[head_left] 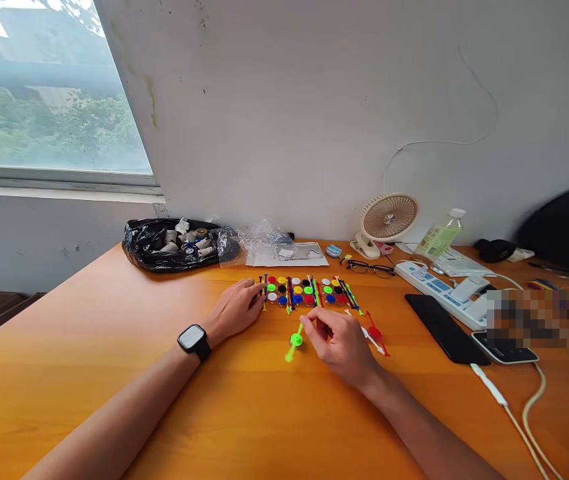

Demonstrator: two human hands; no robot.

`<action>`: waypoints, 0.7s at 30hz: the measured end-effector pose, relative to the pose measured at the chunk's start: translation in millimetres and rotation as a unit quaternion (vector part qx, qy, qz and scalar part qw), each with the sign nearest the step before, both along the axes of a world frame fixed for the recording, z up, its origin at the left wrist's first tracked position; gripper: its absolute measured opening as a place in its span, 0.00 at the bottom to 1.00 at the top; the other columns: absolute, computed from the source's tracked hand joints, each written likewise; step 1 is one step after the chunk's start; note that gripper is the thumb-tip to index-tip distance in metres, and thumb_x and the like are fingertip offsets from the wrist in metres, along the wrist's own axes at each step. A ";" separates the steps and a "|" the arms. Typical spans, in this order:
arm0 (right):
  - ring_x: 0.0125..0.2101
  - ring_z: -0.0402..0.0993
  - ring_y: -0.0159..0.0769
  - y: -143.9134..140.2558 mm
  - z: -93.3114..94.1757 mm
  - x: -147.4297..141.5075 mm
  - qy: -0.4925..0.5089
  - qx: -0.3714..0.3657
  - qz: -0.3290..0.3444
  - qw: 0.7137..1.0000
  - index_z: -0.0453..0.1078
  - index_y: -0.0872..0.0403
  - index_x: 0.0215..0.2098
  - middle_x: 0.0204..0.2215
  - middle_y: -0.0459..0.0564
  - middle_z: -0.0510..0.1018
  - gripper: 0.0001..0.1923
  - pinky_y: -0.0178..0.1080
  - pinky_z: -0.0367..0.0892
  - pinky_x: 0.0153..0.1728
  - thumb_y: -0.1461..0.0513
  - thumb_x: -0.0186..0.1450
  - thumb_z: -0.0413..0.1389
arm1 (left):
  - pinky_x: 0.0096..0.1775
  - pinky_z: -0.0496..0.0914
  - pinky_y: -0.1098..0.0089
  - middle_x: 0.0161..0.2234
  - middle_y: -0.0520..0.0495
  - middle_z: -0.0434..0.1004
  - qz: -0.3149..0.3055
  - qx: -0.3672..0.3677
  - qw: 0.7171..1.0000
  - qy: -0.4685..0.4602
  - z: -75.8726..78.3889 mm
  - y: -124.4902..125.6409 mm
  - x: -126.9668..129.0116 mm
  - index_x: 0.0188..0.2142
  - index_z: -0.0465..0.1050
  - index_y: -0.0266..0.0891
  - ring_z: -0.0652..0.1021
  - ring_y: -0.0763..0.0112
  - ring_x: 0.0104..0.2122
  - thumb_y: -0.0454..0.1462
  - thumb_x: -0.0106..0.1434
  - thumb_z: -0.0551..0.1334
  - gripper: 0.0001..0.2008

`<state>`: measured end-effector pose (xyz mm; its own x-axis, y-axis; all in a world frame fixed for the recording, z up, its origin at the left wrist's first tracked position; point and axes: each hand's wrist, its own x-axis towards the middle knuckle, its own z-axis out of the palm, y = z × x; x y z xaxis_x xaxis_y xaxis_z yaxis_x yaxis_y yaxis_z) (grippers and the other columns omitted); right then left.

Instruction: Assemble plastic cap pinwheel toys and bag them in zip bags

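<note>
- On the table (139,333), the right hand (337,340) pinches a green spinner (296,341) by its arrow tip, perhaps for turning it.
- Beside a row of discs and arrows (308,291), the left hand (237,307) rests, fingers bent, maybe steadying it; grip unclear.
- Beyond, a fan (389,219) stands clear.

Spinner (296,341) before the discs (308,291), fan (389,219) behind

The left wrist (215,331) wears a black watch (193,339) (squarish).

Spinner (296,341) lime green; discs (308,291) multicoloured; tabletop (64,360) orange-brown, wood-grained; fan (389,218) beige.
</note>
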<state>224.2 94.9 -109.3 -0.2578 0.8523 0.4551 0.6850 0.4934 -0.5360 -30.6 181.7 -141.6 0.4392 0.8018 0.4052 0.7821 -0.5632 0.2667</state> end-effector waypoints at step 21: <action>0.22 0.64 0.31 0.6 0.5 -0.8 -0.008 -0.007 0.012 1.000 0.72 0.52 0.31 0.21 0.43 0.73 0.17 0.36 0.56 0.27 0.55 0.75 0.53 | 0.38 0.68 0.64 0.36 0.43 0.76 0.001 0.007 1.000 -0.020 -1.0 2.7 -0.4 0.55 0.79 0.42 0.76 0.60 0.36 0.40 0.75 0.56 0.16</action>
<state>223.4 95.6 -108.8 -0.2844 0.8524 0.4389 0.6816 0.5017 -0.5326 -31.1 184.4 -142.6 0.4208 0.7965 0.4342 0.7723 -0.5656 0.2891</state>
